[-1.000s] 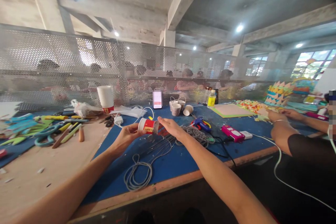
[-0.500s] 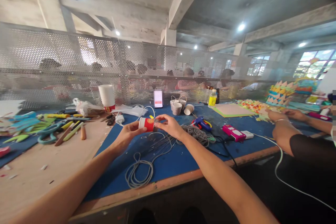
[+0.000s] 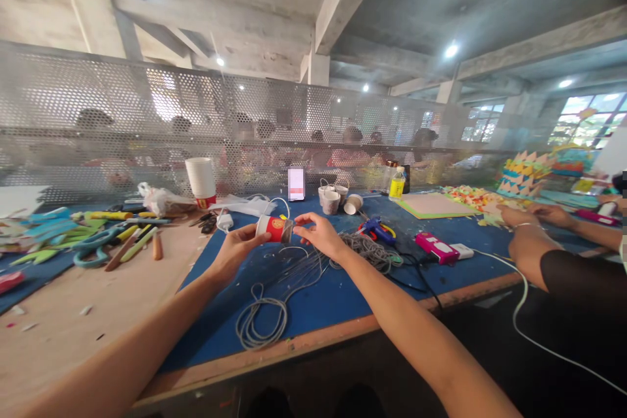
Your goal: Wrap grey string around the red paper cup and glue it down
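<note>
A red and white paper cup lies on its side in the air above the blue mat, its white end to the left. My left hand is closed round that white end. Grey cord is wound about the cup's right end. At that end, the fingers of my right hand are pinched together on the cord, close against the cup. A loose coil of grey cord rests on the mat below, and one strand runs up toward my right hand. Behind my right wrist is a larger tangle of grey cord.
Beyond my hands stand small cord-wrapped cups, a stack of paper cups and a phone. A blue glue gun and a pink device lie right. Scissors are left. A co-worker's hands work far right.
The cup has turned slightly in my left hand, so more of its gold emblem and the grey cord at its right end show. My right hand stays at that end.
</note>
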Action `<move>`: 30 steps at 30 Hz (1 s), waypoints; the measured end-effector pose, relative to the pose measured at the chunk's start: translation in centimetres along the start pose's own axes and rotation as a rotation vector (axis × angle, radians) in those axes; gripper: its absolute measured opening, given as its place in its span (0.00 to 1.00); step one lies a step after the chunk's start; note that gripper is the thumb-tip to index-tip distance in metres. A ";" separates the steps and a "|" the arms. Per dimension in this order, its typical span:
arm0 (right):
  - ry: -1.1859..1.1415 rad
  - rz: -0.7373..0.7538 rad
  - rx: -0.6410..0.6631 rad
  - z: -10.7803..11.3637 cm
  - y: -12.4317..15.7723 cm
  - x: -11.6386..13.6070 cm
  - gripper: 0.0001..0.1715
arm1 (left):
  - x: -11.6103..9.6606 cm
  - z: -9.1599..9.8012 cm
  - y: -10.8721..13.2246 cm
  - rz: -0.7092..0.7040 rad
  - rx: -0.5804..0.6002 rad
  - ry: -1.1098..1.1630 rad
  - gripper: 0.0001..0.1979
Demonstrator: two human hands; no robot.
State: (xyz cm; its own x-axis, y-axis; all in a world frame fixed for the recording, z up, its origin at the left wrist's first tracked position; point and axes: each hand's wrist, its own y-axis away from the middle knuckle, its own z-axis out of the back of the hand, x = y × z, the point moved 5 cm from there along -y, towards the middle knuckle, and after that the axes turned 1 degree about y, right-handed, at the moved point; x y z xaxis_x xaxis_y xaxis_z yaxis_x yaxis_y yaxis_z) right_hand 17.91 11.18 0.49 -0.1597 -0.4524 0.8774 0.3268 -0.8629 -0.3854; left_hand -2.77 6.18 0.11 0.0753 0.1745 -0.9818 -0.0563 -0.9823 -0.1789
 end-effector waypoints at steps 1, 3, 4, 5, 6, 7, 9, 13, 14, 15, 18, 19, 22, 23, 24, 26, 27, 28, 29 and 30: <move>0.005 0.000 -0.009 0.1 0.0 0.1 0.19 | 0.0 0.2 -0.1 -0.018 -0.015 -0.014 0.24; 0.022 0.011 -0.010 0.2 -0.1 0.3 0.16 | 0.0 0.6 -0.4 -0.045 -0.043 -0.034 0.26; 0.035 0.025 -0.004 0.3 -0.1 0.4 0.14 | 0.0 0.7 -0.4 -0.049 -0.054 -0.038 0.27; 0.049 0.040 0.005 0.3 -0.1 0.5 0.13 | 0.0 0.8 -0.5 -0.050 -0.063 -0.038 0.27; 0.060 0.055 0.018 0.3 0.0 0.7 0.11 | 0.0 0.9 -0.5 -0.052 -0.074 -0.038 0.28; 0.066 0.066 0.036 0.2 0.0 0.8 0.11 | -0.1 1.0 -0.5 -0.059 -0.084 -0.040 0.27; 0.074 0.074 0.089 0.0 0.2 0.8 0.11 | -0.3 1.2 -0.6 -0.094 -0.109 -0.054 0.26; 0.186 0.126 0.133 -0.2 0.4 0.8 0.13 | -0.5 1.7 -0.9 -0.196 -0.153 -0.110 0.22; 0.220 0.147 0.101 0.0 0.3 0.8 0.13 | -0.5 1.8 -1.0 -0.210 -0.158 -0.117 0.21; 0.239 0.161 0.060 0.3 0.2 0.9 0.13 | -0.4 1.9 -1.1 -0.214 -0.157 -0.119 0.20; 0.156 0.136 -0.015 0.9 0.1 1.3 0.14 | -0.3 2.0 -1.2 -0.212 -0.149 -0.127 0.21; 0.093 0.111 -0.014 1.0 0.2 1.5 0.14 | -0.3 2.1 -1.2 -0.214 -0.149 -0.126 0.21; -0.076 0.035 0.011 1.2 1.2 2.5 0.11 | -0.5 2.0 -1.1 -0.220 -0.151 -0.107 0.21; -0.116 0.018 0.012 1.4 1.7 3.0 0.08 | -0.6 2.0 -1.0 -0.218 -0.151 -0.105 0.20; -0.153 0.005 0.010 1.5 2.2 3.4 0.06 | -0.6 2.0 -1.0 -0.218 -0.152 -0.109 0.20; -0.220 -0.007 0.000 2.0 3.3 4.1 0.03 | -0.6 2.0 -1.0 -0.220 -0.156 -0.130 0.19; -0.247 -0.008 -0.002 2.3 3.8 4.3 0.03 | -0.5 2.1 -1.1 -0.223 -0.160 -0.141 0.19; -0.262 -0.007 0.000 2.6 4.2 4.5 0.04 | -0.5 2.1 -1.1 -0.226 -0.162 -0.148 0.19; -0.266 -0.003 0.001 3.0 4.5 4.6 0.04 | -0.4 2.2 -1.2 -0.228 -0.164 -0.150 0.19; -0.260 0.000 -0.001 3.4 4.8 4.7 0.05 | -0.3 2.2 -1.3 -0.229 -0.162 -0.148 0.20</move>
State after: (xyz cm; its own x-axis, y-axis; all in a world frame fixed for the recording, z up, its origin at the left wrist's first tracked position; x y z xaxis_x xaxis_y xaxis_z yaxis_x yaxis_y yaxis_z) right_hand 21.89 5.69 3.75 0.0852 -0.3794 0.9213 0.3262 -0.8631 -0.3856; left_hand -4.94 7.54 0.48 -0.0792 0.3892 -0.9178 0.1057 -0.9122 -0.3959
